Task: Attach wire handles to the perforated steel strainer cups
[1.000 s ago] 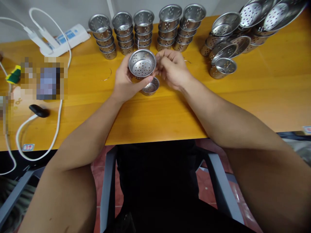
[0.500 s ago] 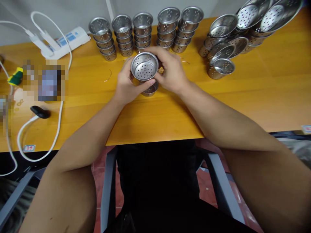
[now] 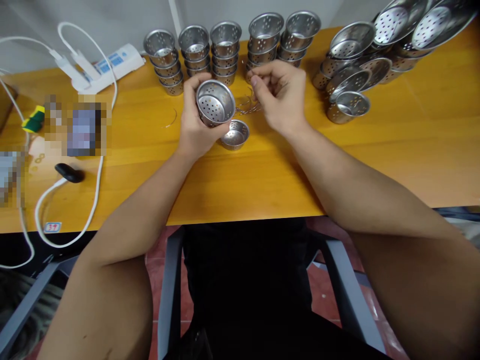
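Note:
My left hand [image 3: 197, 122] is wrapped round a perforated metal cup [image 3: 215, 102], which it holds tilted, its mouth facing me. Just below it on the table stands a second, shallow-looking metal cup [image 3: 235, 136], partly behind my left thumb. My right hand [image 3: 281, 92] is raised to the right of the held cup, thumb and forefinger pinched together. Whatever is in that pinch is too fine to make out. Thin curled wires [image 3: 248, 106] lie on the table between the two hands.
Several stacks of perforated cups [image 3: 225, 42] line the back of the wooden table [image 3: 240, 190]. Larger strainers and cups [image 3: 348, 42] crowd the back right, with one single cup [image 3: 348, 106] in front. At left are a power strip [image 3: 120, 62], white cables, a sponge [image 3: 34, 119] and a black object [image 3: 69, 172].
My right hand has let go of the cup and moved up and right into a pinch. The left hand keeps the cup, now tilted more. The wires and lower cup show more.

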The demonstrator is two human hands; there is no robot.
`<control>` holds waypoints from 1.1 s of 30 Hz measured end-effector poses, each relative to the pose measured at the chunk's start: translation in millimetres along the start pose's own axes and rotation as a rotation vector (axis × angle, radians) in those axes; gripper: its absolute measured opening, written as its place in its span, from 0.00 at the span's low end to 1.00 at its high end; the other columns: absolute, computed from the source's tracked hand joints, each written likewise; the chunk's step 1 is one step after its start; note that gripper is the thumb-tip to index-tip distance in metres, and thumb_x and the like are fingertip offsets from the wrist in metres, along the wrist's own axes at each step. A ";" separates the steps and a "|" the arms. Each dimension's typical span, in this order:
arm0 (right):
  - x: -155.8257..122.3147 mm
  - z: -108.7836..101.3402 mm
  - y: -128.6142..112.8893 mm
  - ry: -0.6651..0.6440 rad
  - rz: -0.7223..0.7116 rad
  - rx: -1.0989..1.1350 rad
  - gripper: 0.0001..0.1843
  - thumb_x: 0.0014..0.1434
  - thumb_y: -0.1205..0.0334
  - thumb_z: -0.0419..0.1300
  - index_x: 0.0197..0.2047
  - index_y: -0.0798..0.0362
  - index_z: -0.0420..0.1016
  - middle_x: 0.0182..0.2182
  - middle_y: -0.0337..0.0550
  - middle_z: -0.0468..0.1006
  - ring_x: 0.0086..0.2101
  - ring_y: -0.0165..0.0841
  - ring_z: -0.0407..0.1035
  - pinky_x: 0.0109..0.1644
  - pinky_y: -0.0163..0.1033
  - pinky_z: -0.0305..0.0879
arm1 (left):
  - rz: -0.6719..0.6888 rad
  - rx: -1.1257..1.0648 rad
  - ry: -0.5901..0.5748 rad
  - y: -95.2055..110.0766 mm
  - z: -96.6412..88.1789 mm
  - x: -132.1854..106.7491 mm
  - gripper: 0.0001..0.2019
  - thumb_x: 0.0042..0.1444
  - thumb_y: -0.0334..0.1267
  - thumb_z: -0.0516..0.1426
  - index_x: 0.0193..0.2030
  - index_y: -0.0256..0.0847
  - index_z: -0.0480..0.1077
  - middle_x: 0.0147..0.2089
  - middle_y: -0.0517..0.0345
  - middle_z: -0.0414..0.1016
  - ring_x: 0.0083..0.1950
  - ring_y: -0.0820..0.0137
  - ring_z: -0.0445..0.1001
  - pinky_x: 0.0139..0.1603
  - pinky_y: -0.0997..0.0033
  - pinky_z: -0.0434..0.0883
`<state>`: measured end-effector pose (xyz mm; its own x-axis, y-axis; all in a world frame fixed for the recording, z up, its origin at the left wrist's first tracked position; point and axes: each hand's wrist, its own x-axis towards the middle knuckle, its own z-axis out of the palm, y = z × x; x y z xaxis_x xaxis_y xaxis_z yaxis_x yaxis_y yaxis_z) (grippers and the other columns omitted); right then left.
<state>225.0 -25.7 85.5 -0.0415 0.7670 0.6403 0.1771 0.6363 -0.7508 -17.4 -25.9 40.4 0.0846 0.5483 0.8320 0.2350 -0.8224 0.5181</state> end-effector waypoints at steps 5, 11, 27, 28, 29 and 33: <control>-9.0 6.0 -30.4 -0.065 -0.011 -0.029 0.31 0.73 0.15 0.70 0.47 0.34 0.86 0.28 0.39 0.76 0.27 0.43 0.63 0.34 0.53 0.63 | -0.050 -0.016 -0.086 -6.8 -3.1 -5.1 0.47 0.59 0.82 0.74 0.72 0.62 0.63 0.62 0.57 0.80 0.62 0.50 0.78 0.66 0.33 0.78; -18.5 16.3 -40.0 -0.120 -0.040 -0.004 0.33 0.74 0.15 0.68 0.54 0.36 0.87 0.27 0.37 0.69 0.26 0.42 0.58 0.35 0.52 0.62 | -0.101 -0.147 -0.081 -2.7 6.7 -10.3 0.52 0.61 0.89 0.66 0.78 0.63 0.60 0.73 0.56 0.77 0.70 0.51 0.79 0.73 0.34 0.83; -22.6 13.4 -52.1 -0.072 0.007 -0.125 0.29 0.75 0.17 0.68 0.49 0.34 0.82 0.23 0.37 0.61 0.27 0.45 0.57 0.35 0.52 0.61 | -0.092 -0.058 -0.097 6.8 0.0 -9.8 0.41 0.55 0.62 0.80 0.71 0.70 0.68 0.65 0.54 0.81 0.65 0.43 0.83 0.69 0.30 0.84; -22.9 13.5 -52.0 -0.070 0.003 -0.126 0.29 0.75 0.18 0.68 0.49 0.35 0.83 0.23 0.36 0.60 0.26 0.45 0.56 0.35 0.52 0.61 | -0.125 -0.074 -0.113 6.7 0.6 -10.8 0.42 0.56 0.61 0.80 0.72 0.70 0.67 0.65 0.54 0.82 0.65 0.44 0.84 0.69 0.32 0.85; -23.1 13.6 -51.6 -0.072 -0.004 -0.123 0.28 0.76 0.19 0.68 0.49 0.35 0.83 0.23 0.36 0.60 0.26 0.44 0.55 0.35 0.52 0.61 | -0.149 -0.079 -0.120 6.4 1.1 -11.6 0.42 0.56 0.60 0.80 0.72 0.68 0.66 0.65 0.54 0.82 0.65 0.45 0.85 0.69 0.33 0.85; -24.2 14.5 -48.9 -0.080 -0.052 -0.094 0.25 0.78 0.25 0.71 0.50 0.37 0.85 0.24 0.34 0.61 0.25 0.40 0.53 0.35 0.50 0.60 | -0.171 -0.028 -0.113 6.7 4.7 -11.8 0.43 0.60 0.65 0.78 0.75 0.65 0.64 0.70 0.50 0.81 0.71 0.44 0.83 0.75 0.35 0.84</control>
<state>203.2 -74.2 104.4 -0.1306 0.7398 0.6600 0.2637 0.6677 -0.6962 -12.2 -37.2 33.2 0.1545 0.6928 0.7044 0.2286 -0.7186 0.6567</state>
